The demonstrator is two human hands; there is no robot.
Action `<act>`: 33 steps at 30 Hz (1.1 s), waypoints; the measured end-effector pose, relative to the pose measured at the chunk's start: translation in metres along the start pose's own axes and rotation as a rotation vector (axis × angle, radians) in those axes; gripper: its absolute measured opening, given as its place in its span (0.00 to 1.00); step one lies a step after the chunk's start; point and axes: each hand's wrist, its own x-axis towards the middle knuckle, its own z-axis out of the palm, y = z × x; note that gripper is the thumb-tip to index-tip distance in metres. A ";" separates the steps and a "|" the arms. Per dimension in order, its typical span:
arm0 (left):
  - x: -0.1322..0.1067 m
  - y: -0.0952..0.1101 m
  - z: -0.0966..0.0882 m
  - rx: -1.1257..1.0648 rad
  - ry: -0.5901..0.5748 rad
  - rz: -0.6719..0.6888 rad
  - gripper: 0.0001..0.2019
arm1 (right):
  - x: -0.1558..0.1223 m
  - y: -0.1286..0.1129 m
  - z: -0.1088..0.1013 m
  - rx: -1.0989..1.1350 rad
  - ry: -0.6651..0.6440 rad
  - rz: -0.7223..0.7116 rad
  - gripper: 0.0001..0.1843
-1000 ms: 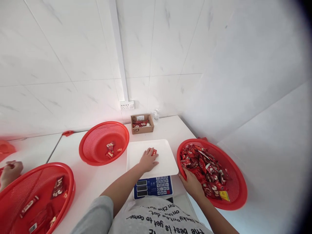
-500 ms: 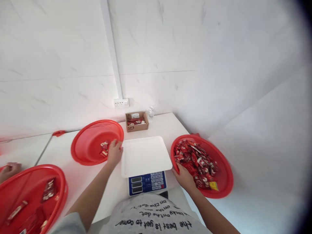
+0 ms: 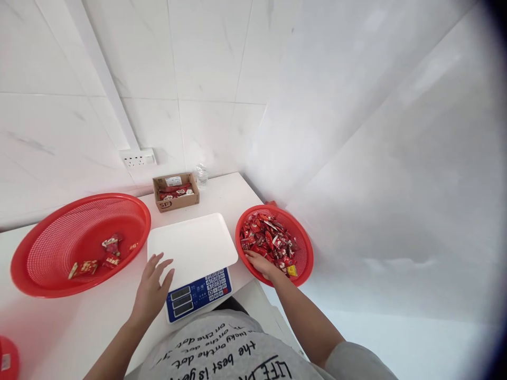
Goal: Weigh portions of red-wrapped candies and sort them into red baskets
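Note:
Fingers spread and with nothing in them, my left hand (image 3: 152, 287) is raised at the left front corner of the scale's white tray (image 3: 194, 243). Below the tray shows the scale's blue panel (image 3: 199, 295) with its displays and keys. My right hand (image 3: 262, 265) grips the near left rim of a red plastic basket (image 3: 307, 248), fingers inside; its thumb is hidden. Many small red candy packets (image 3: 263, 235) and one yellow packet (image 3: 292, 271) lie in this basket. Left of the scale, a larger-looking red basket (image 3: 47, 232) holds several packets (image 3: 111, 244).
A cardboard box (image 3: 178, 202) with red packets stands behind the scale, beside a clear plastic cup-like thing (image 3: 202, 175). A wall socket (image 3: 137, 158) is above. The right basket overhangs the white table's (image 3: 224, 182) right edge. Another red container (image 3: 8, 359) shows at lower left.
My left hand has let go of the left basket's rim and moved to the scale's front left. The view has swung right; my right hand stays at its basket.

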 end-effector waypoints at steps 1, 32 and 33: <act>-0.001 0.006 0.004 -0.013 -0.011 0.011 0.17 | 0.002 -0.001 -0.002 -0.068 -0.027 -0.012 0.19; -0.033 0.101 0.044 0.096 -0.186 -0.149 0.14 | 0.038 0.005 -0.019 -0.728 0.162 -0.107 0.23; -0.033 0.102 0.045 0.092 -0.192 -0.147 0.14 | 0.038 0.007 -0.021 -0.722 0.152 -0.125 0.20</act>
